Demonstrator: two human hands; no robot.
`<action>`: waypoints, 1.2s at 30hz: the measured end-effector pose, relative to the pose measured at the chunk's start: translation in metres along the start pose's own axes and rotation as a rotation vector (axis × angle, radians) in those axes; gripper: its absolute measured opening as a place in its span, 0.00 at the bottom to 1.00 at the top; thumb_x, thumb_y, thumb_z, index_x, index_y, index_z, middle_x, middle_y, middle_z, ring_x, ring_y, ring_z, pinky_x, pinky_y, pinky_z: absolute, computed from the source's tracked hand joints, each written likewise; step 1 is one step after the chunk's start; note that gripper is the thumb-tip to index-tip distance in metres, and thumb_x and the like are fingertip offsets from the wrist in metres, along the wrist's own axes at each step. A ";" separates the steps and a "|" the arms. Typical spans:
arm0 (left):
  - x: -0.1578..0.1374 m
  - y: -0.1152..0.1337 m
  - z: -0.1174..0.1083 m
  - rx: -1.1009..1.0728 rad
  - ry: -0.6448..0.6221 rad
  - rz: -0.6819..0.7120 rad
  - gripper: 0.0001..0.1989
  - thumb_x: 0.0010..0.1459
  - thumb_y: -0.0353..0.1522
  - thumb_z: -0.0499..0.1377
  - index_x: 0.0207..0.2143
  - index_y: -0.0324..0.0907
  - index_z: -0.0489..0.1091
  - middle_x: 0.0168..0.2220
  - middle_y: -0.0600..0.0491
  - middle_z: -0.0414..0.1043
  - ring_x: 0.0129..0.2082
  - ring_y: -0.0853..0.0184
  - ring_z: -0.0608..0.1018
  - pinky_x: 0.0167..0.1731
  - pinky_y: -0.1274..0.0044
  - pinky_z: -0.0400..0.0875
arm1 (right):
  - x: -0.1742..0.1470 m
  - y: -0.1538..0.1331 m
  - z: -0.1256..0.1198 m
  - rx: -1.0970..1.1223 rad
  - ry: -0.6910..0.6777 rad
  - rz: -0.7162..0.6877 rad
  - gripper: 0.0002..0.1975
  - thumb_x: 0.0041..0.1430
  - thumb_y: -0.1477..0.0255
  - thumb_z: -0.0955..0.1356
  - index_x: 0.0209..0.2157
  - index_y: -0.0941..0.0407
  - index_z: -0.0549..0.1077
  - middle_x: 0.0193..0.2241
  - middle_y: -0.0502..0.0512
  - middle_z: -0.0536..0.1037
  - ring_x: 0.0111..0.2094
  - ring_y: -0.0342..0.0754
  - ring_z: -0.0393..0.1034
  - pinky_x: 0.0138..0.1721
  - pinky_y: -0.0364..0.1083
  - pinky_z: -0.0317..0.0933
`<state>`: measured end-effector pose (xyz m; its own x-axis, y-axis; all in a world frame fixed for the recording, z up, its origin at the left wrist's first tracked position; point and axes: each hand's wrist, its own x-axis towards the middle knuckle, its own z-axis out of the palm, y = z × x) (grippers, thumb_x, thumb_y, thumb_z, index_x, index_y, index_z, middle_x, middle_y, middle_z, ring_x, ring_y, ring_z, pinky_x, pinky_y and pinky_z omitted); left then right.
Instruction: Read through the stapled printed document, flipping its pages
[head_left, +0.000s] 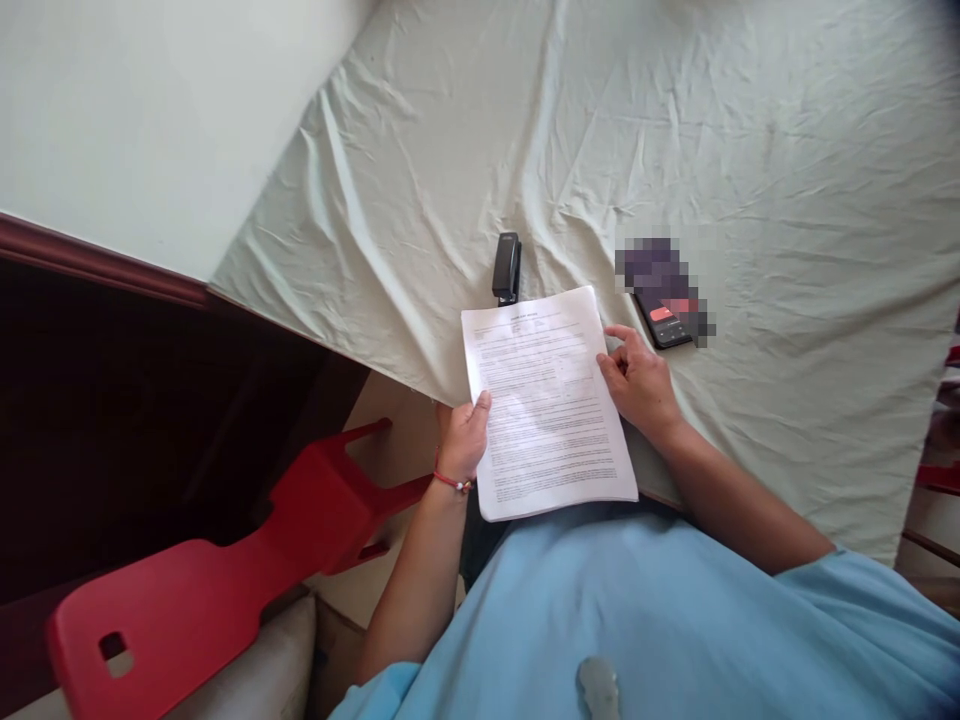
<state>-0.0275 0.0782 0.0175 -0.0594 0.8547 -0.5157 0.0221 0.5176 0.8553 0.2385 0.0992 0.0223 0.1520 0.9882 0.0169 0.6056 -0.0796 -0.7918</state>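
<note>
We count two hands, one stack of printed sheets, one stapler and one phone; how many sheets lie in the stack we cannot tell. The stack (551,420) is in front of our body, at the near edge of the table, printed side up and slightly tilted. Our left hand (463,440) grasps its left edge, thumb on top and fingers beneath, with one red bracelet (454,483) at the wrist. Our right hand (641,380) is at the right edge, index finger and thumb extended toward the paper, the other fingers curled; we cannot tell whether it grips the sheets.

The black stapler (507,268) lies just beyond the stack's top edge, its near end close against the paper. The phone (664,328) lies beyond our right hand, partly hidden by a pixelated patch. A pale, wrinkled cloth (735,170) covers the table. To our left, one red chair (157,620) stands beside our left arm, before a dark panel (112,400), and a pale wall (150,120) rises above that.
</note>
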 end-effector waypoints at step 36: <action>-0.002 0.002 0.004 0.000 0.014 0.021 0.37 0.45 0.62 0.66 0.31 0.34 0.78 0.32 0.42 0.80 0.42 0.52 0.82 0.43 0.67 0.77 | 0.000 -0.002 -0.001 -0.046 -0.050 -0.112 0.14 0.67 0.67 0.64 0.44 0.52 0.81 0.42 0.55 0.85 0.43 0.55 0.80 0.47 0.52 0.69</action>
<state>-0.0239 0.0778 0.0195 -0.0727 0.8650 -0.4964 0.0240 0.4991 0.8662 0.2378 0.0988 0.0240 0.0430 0.9965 0.0717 0.6516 0.0265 -0.7581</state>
